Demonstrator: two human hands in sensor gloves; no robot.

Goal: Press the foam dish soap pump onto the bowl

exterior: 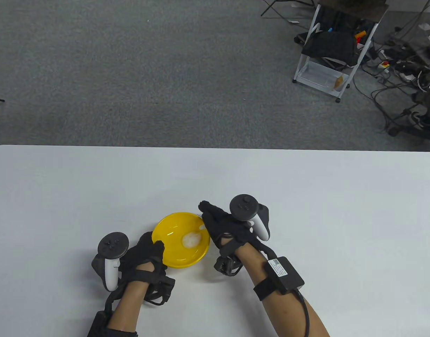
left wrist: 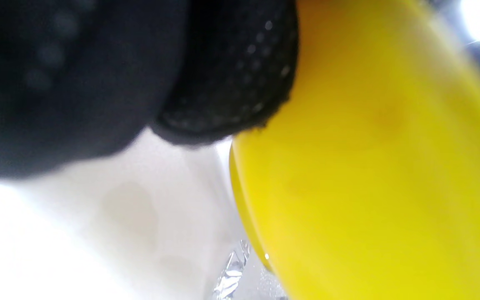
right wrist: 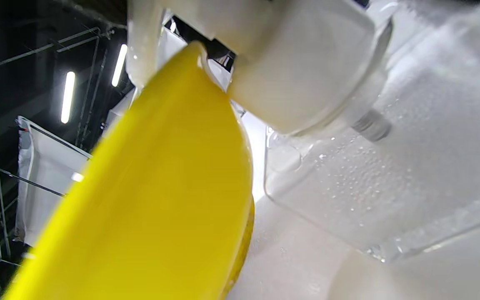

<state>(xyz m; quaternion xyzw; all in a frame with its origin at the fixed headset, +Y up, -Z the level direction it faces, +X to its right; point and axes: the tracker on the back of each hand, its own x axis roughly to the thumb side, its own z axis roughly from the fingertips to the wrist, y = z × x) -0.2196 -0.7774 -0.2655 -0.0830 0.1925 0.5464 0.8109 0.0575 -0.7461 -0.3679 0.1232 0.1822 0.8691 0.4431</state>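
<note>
In your table view, your right hand [exterior: 229,228] covers the soap bottle almost entirely; only a sliver of white spout [exterior: 202,227] shows over the yellow bowl [exterior: 173,252], so you cannot tell how your fingers lie on the pump. Your left hand [exterior: 145,259] hides the bowl's near-left rim.

In your left wrist view, the gloved fingers [left wrist: 231,71] are blurred, and the bowl runs off the right and bottom edges.

In your right wrist view, the pump head [right wrist: 298,62] is cut by the top edge, and the clear bottle [right wrist: 390,175] by the right edge. Your hand itself is out of sight there.
</note>
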